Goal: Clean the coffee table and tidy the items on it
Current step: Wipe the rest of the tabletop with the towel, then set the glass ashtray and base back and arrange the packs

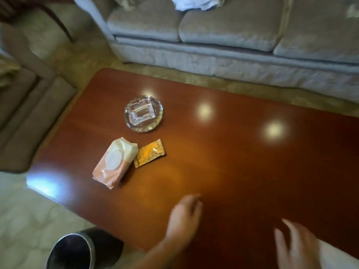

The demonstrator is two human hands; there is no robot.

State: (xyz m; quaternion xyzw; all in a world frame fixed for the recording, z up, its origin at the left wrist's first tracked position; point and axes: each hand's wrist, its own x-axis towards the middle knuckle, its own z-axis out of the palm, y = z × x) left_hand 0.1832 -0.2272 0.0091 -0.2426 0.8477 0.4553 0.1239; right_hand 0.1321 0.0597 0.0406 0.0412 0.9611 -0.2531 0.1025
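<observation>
sofa (223, 32) fills the far side, well beyond both hands, pale cloth bundle (192, 2) on its cushions. armchair (25, 105) off past the left hand's outer side. coffee table (242, 152) is a glossy red-brown top, mostly bare, light spots on it, no obvious dirt visible but blur makes that hard to judge. dark round bin (77, 251) stands on the floor just beside the left forearm, off the table's near corner, mouth open upward.

left hand (184, 218) over the near table edge, fingers loosely spread, holding nothing; touching the wood or just above it, can't tell. right hand (297, 247) further to the right, blurred, fingers splayed, empty; something white (338, 257) under or beside it, cloth or sleeve, unclear.

ahead and to the left of the left hand: pink wet-wipes pack (114, 162), flat, lid up. small orange sachet (149, 153) touching its right side. glass ashtray (143, 113) just beyond both, apart from them, looks empty.

step, as a guess: start of tidying, reach toward the item cluster. next move calls for the left hand going forward-left to the wipes pack, probably to pull a wipe; sachet is thin and flat, needs a fingertip pinch at an edge. ashtray heavy, slippery, needs a full grip.
</observation>
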